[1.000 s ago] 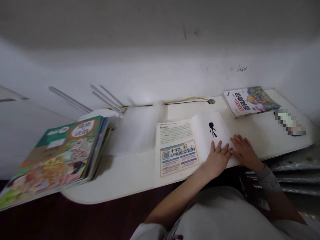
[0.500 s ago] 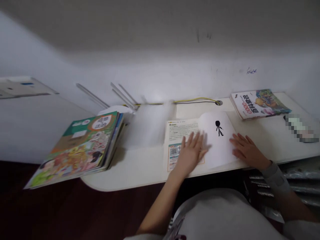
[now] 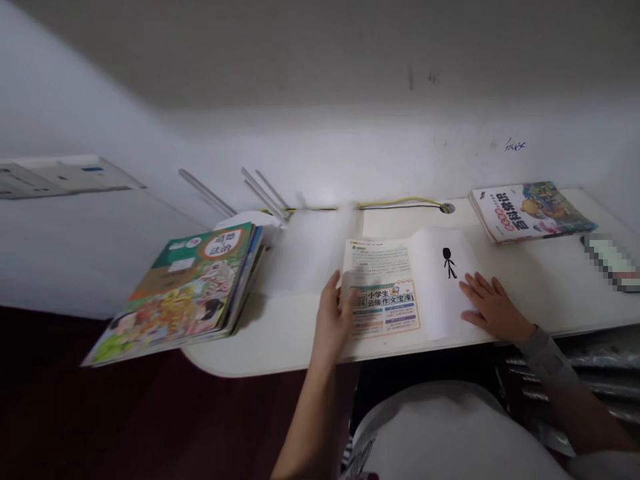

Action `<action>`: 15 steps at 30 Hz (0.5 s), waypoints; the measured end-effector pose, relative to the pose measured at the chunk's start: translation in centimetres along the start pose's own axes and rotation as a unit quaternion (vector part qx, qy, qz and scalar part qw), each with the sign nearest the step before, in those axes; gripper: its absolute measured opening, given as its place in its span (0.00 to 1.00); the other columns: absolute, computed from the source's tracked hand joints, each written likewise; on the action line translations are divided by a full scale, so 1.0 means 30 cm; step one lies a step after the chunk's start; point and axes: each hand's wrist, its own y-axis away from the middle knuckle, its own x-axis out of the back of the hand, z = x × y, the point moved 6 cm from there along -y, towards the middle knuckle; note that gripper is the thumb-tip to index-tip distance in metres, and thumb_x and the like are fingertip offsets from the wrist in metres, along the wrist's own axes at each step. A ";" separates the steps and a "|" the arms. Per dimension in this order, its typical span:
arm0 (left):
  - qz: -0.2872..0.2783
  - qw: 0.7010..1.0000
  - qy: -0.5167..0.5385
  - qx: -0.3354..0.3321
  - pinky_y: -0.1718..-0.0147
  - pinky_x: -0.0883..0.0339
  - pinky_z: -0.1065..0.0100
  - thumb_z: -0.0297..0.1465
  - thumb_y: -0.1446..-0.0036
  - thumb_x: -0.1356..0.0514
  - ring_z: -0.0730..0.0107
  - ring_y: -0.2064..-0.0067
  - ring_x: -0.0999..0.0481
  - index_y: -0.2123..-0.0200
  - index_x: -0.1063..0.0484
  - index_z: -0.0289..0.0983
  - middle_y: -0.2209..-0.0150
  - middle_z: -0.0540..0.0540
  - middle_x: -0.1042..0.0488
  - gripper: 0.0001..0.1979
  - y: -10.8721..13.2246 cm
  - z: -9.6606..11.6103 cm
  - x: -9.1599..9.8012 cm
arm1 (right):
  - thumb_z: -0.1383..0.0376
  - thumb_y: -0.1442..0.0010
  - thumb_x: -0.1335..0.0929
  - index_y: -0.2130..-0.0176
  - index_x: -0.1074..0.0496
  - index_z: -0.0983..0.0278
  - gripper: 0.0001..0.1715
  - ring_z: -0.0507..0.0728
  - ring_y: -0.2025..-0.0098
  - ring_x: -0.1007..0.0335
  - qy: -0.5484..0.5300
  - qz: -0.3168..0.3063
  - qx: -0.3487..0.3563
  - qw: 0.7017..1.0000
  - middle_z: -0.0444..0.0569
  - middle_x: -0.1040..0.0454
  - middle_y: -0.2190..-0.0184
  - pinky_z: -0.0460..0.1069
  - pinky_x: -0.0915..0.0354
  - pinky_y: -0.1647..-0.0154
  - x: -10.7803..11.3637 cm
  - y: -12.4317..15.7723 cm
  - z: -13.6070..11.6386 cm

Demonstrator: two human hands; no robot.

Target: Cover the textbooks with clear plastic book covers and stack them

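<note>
An open book [image 3: 385, 267] lies on the white desk, with printed text and a QR-code area on its left page. A white sheet [image 3: 440, 300] with a black stick figure covers the right side. My left hand [image 3: 333, 323] is at the book's left edge, its thumb over the page and its fingers around the side, closed on that edge. My right hand [image 3: 495, 310] lies flat with fingers spread at the right edge of the white sheet, touching it.
A stack of books [image 3: 185, 287] overhangs the left end of the desk [image 3: 270, 343]. Behind the open book lies a translucent sheet [image 3: 313, 250]. Another book stack [image 3: 530, 210] and a phone [image 3: 610, 260] are at right. A yellow cable [image 3: 400, 201] enters a hole near the wall.
My left hand has moved left from the printed page to the book's left edge, uncovering the print. My right hand stays at the sheet's right edge. The view has shifted slightly.
</note>
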 end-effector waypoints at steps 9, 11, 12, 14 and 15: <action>-0.129 0.991 0.035 0.010 0.44 0.40 0.56 0.49 0.41 0.53 0.57 0.42 0.34 0.43 0.38 0.34 0.43 0.39 0.33 0.31 -0.063 -0.010 -0.030 | 0.49 0.37 0.43 0.36 0.49 0.63 0.36 0.68 0.35 0.54 -0.003 -0.001 -0.001 1.000 0.60 0.46 0.36 0.69 0.51 0.42 0.000 0.000 -0.003; -0.165 0.986 0.016 -0.029 0.43 0.41 0.58 0.49 0.40 0.56 0.58 0.40 0.37 0.40 0.42 0.33 0.41 0.39 0.35 0.32 -0.057 -0.008 -0.048 | 0.49 0.37 0.43 0.36 0.49 0.63 0.36 0.68 0.35 0.54 -0.003 0.001 -0.001 1.000 0.60 0.45 0.37 0.69 0.51 0.42 0.001 -0.001 -0.003; -0.178 0.983 -0.011 -0.046 0.42 0.43 0.58 0.49 0.40 0.57 0.58 0.38 0.40 0.39 0.45 0.33 0.40 0.38 0.38 0.34 -0.051 -0.011 -0.054 | 0.49 0.37 0.43 0.36 0.49 0.63 0.36 0.68 0.35 0.54 -0.003 0.001 -0.001 1.000 0.60 0.46 0.36 0.69 0.51 0.42 0.001 0.000 -0.004; -0.196 0.974 -0.091 -0.070 0.40 0.48 0.56 0.50 0.40 0.57 0.57 0.37 0.42 0.36 0.53 0.30 0.39 0.36 0.39 0.37 -0.037 -0.029 -0.055 | 0.50 0.37 0.43 0.36 0.49 0.63 0.36 0.67 0.35 0.54 -0.002 0.001 -0.003 1.000 0.59 0.45 0.36 0.69 0.51 0.42 0.004 0.005 -0.007; -0.205 0.966 -0.135 -0.080 0.39 0.51 0.54 0.50 0.41 0.56 0.56 0.38 0.41 0.35 0.56 0.29 0.40 0.35 0.38 0.39 -0.030 -0.041 -0.053 | 0.50 0.37 0.43 0.36 0.49 0.63 0.36 0.67 0.35 0.54 -0.001 0.001 -0.005 1.000 0.59 0.45 0.37 0.69 0.51 0.42 0.005 0.010 -0.011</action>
